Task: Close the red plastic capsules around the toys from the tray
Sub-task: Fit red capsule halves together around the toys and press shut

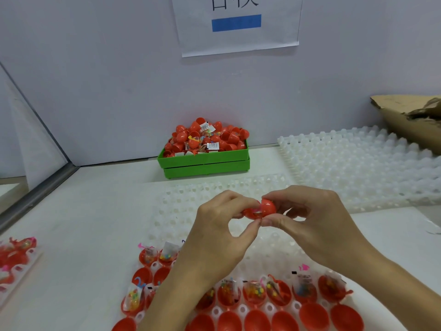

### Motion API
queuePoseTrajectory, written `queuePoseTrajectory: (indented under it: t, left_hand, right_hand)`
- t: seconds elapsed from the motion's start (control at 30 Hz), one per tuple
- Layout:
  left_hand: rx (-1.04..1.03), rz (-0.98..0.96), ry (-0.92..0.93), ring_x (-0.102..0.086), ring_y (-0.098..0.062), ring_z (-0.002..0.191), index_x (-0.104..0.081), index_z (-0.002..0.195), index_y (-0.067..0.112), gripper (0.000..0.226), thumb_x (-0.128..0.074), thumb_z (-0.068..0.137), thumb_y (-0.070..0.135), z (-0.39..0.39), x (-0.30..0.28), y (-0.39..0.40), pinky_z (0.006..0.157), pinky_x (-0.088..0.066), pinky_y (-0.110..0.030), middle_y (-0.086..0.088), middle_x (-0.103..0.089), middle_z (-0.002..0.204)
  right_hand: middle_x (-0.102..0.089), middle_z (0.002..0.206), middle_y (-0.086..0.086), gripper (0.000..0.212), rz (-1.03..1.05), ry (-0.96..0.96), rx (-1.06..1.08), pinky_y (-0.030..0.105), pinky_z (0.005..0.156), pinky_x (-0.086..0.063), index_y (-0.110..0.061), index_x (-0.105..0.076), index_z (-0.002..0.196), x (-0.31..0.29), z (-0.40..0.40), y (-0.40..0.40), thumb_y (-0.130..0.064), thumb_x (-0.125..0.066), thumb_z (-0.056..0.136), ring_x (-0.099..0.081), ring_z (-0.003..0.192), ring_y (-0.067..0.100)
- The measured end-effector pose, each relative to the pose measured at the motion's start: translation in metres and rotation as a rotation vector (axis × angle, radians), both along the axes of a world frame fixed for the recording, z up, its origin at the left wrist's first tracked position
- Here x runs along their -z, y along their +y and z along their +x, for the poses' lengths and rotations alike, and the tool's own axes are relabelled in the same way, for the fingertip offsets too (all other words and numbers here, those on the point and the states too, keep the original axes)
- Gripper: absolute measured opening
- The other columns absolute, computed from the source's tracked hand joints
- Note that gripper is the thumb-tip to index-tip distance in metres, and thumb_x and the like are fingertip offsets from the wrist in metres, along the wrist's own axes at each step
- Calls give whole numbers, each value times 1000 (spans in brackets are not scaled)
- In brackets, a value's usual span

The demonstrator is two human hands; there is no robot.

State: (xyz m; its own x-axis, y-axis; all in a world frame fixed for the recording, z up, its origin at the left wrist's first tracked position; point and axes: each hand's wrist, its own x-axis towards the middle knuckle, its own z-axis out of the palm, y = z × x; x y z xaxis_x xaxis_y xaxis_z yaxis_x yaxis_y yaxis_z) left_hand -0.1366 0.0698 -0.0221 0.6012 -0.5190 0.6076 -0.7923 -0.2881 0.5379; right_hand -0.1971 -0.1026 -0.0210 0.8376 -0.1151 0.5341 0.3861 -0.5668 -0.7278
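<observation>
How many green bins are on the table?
1: the green bin stands at the back against the wall, heaped with red capsules. None seems hidden.

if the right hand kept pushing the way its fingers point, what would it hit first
Its fingertips aim left, so the right hand would most likely meet the red capsule in its grip, then the left hand holding the other half.

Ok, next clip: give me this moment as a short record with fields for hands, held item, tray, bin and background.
hands: left hand and right hand pinch one capsule between them
held item: red capsule, halves not fully shut
tray: white tray with open red halves holding toys along its near rows
bin: green bin heaped with red capsules
background: paper sign on wall, cardboard at right
</observation>
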Motion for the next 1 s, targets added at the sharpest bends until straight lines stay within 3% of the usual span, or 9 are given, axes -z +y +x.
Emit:
queuePoseTrajectory:
  t: [0.23,0.4,0.5,0.6,0.73,0.87,1.0]
  left_hand:
    - [-61,-73,29,-67,-5,82,-80,92,18,13,-75,80,14,0,2,-3,73,-58,-25,7,-70,87]
    - [-98,-218,246,-70,-2,78,-78,85,28,26,-84,73,6,-6,0,-7,71,-57,-15,10,-73,80]
    - [-99,-245,357,-71,-4,80,-66,91,29,33,-85,72,10,-6,-3,-7,72,-55,-14,10,-72,81]
    - [-42,-222,419,-71,-8,83,-73,91,23,27,-83,73,5,-3,-6,-4,78,-56,-19,8,-73,84]
    - [76,-217,511,-70,-13,91,-76,98,16,26,-80,77,2,1,-10,1,85,-56,-26,-2,-73,94]
    - [87,-223,528,-69,-9,90,-76,96,17,19,-75,82,4,0,-11,1,76,-54,-18,1,-73,92]
    - [99,-229,560,-69,-13,91,-73,94,14,16,-73,84,2,-1,-10,-2,78,-58,-25,2,-74,91]
  right_hand:
    - [-71,83,-10,34,-59,-24,-5,26,66,-56,-21,-78,98,3,0,1,-36,-77,67,-68,75,10]
    - [-71,84,-8,35,-75,-56,13,22,65,-55,-18,-78,99,5,0,3,-31,-78,66,-67,75,7]
    - [-71,83,-8,33,-64,-60,22,22,65,-56,-19,-79,98,5,1,3,-26,-82,66,-67,75,6]
    - [-71,81,-10,33,-27,-58,16,26,65,-56,-25,-79,95,5,1,3,-15,-88,65,-68,74,9]
    - [-71,80,-12,35,28,-62,18,29,66,-56,-34,-77,92,4,1,1,-15,-89,65,-69,75,12]
    - [-72,81,-12,35,65,-57,1,33,67,-56,-36,-76,91,3,2,1,-16,-89,64,-70,76,14]
    - [-72,81,-11,36,63,-71,-17,33,66,-57,-34,-77,90,3,1,2,-12,-88,65,-70,75,15]
